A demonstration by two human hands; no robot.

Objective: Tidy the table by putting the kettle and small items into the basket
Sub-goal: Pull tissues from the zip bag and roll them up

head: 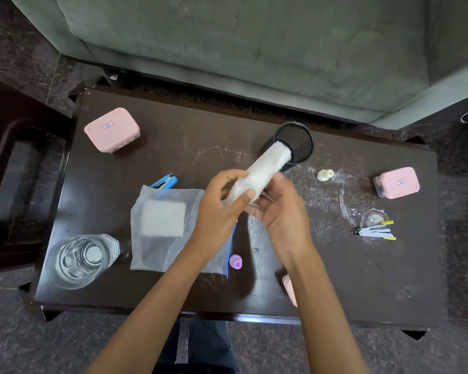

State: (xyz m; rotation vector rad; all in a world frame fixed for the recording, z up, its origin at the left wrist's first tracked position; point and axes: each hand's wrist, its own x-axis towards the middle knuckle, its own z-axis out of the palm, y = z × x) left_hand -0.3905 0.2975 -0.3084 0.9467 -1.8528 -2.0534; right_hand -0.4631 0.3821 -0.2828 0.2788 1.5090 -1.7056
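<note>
Two hands at work above the middle of the tabletop [335, 279]: left hand [222, 211] with its grip closed around the lower end of a white foam roll [262, 174], right hand [284, 211] cupped under it, fingers loose, more a support than a firm grip. Roll held slanting, upper end poked into the mouth of the black mesh cup [297, 143] near the far edge, probably to stow it there or slide it out; which one, impossible to tell. No kettle and no basket clearly in view, unless the mesh cup counts as the basket.

Counted on the tabletop: two pink lidded boxes, one [112, 130] at the far left corner, one [397, 182] by the right edge. One glass jar [79, 260] at the near left corner. One flat foam pouch [170, 228] left of centre, laid open as if just emptied, with one blue stapler [164, 181] peeping from behind it. One purple cap [235, 261], one cream cap [325, 174], one small stapler [376, 231] with yellow tips toward the right edge. Small items all loose, none gathered yet.
</note>
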